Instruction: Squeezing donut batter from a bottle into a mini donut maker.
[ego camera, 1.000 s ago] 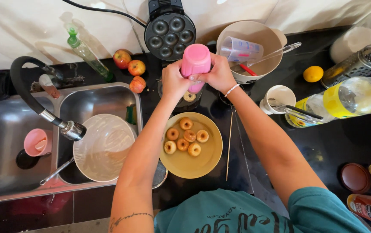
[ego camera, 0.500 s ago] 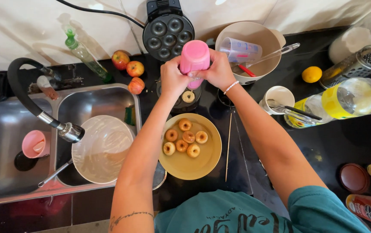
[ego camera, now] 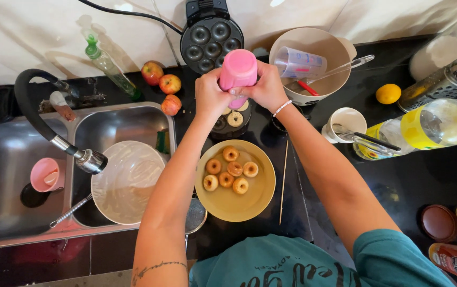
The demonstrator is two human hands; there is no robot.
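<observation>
Both my hands grip a pink squeeze bottle point(ego camera: 238, 70), held upside down over the open lower plate of a small black donut maker point(ego camera: 232, 121). My left hand point(ego camera: 211, 95) holds its left side and my right hand point(ego camera: 262, 87) its right side. One pale donut point(ego camera: 235, 118) lies in the lower plate. The raised lid point(ego camera: 211, 37) with ring moulds stands behind. Just in front sits a tan plate point(ego camera: 239, 204) carrying several small browned donuts point(ego camera: 227, 171).
A steel double sink point(ego camera: 5, 154) at left holds a pink cup point(ego camera: 45, 174) and a white bowl point(ego camera: 127, 180). Three apples point(ego camera: 163, 87), a beige bowl point(ego camera: 313, 48) with a measuring cup, a white cup point(ego camera: 348, 121), a lemon point(ego camera: 388, 93), bottles and a skewer point(ego camera: 283, 180) crowd the black counter.
The pink bottle and both hands have shifted slightly up and back over the donut maker. Everything else has stayed in place.
</observation>
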